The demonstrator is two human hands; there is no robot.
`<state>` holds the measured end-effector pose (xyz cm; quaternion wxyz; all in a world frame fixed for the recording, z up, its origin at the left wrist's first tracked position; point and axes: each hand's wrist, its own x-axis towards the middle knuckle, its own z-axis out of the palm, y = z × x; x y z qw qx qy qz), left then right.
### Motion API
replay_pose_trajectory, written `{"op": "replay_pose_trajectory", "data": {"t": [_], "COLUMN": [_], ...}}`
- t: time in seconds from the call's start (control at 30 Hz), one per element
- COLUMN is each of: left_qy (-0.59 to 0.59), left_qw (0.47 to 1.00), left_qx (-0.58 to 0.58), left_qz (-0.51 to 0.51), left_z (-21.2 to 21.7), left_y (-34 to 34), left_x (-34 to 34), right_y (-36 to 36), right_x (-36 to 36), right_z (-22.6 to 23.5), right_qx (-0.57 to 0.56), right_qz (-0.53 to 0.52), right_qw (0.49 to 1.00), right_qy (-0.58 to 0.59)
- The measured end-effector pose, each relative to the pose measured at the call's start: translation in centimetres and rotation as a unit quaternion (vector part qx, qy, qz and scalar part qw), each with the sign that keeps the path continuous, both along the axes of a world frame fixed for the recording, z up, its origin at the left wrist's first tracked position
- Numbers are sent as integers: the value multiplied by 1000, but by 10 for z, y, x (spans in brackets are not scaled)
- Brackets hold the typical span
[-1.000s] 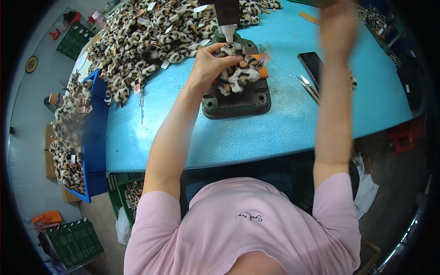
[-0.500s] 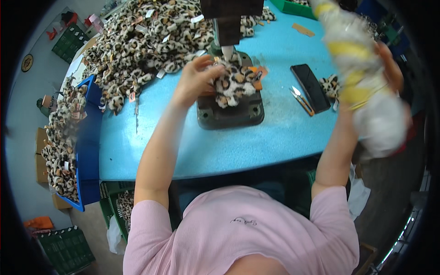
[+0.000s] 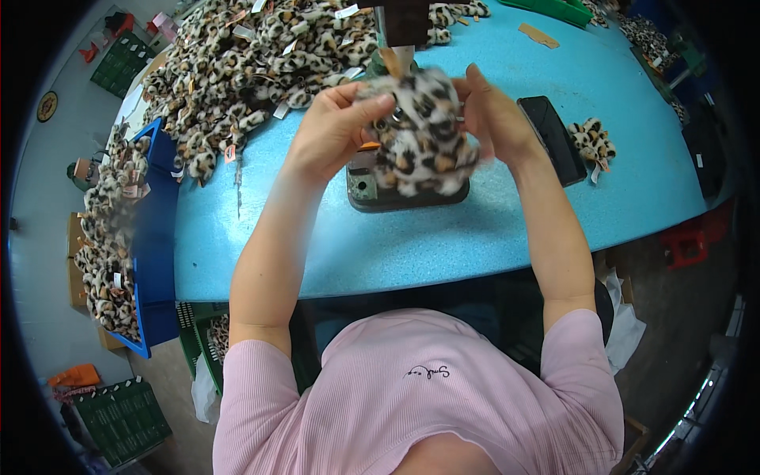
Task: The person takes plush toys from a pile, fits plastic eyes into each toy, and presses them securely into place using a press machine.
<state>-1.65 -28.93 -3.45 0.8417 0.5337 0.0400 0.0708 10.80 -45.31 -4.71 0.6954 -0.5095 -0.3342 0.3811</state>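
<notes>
A leopard-spotted plush piece, smeared by motion, is held up in front of the press over its dark base. My left hand grips its left edge, thumb on the front and fingers partly hidden behind. At its right edge is my right hand, thumb raised apart and fingers against or behind the plush; it looks open, though blur hides the contact. Above the plush, the press head comes down from the upper edge. Something orange shows behind the plush.
A large heap of spotted plush pieces covers the table's far left. A blue bin of similar pieces stands at left. Right of my forearm lie a black phone and a tagged plush piece. A brown scrap lies farther back.
My right hand came in from the far right to the plush. A blurred white-and-yellow long shape at the right is gone from view. The plush has risen; the scissors beside the phone no longer show.
</notes>
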Motion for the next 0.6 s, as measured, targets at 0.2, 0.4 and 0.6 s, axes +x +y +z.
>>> {"op": "replay_pose_trajectory", "data": {"t": [0.2,0.4,0.6], "left_qy": [-3,-30,7], "left_qw": [962,999,994], "left_qx": [257,-21,-107], "left_qz": [95,26,30], "left_z": [-20,-23,-32], "left_y": [-6,-4,16], "left_x": [-6,2,15], "right_y": [3,9,33], "right_x": [-17,-11,-9], "right_z": [-19,-15,-31], "right_qx": [35,45,5], "right_qz": [62,4,-236], "right_qw": [990,999,950], "right_qy": [119,22,-206]}}
